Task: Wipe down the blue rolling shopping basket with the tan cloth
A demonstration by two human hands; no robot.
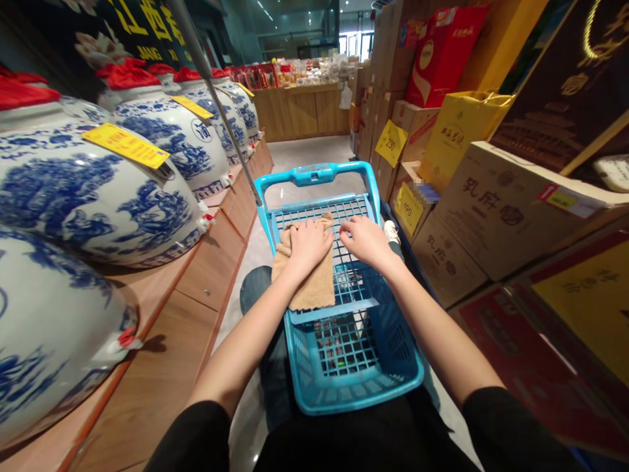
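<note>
A blue plastic shopping cart [314, 406] stands between my legs, with a gridded upper panel and an open basket below it. My left hand [310, 244] presses down on a tan cloth [314, 288], its fingers bent into the fabric. The cloth lies over the left part of the panel and hangs past a pale crossbar. My right hand [364, 241] is at the panel's right side, its fingers curled down against the grid; the fingertips are partly hidden. A blue handle [314, 174] arches beyond both hands.
Large blue-and-white porcelain jars [98, 190] with red cloth tops line a wooden ledge [196, 288] on the left. Stacked cartons [496, 203] and a yellow gift bag [464, 137] crowd the right. A thin metal pole [221, 105] rises from the cart's left side. A wooden counter [299, 113] stands ahead.
</note>
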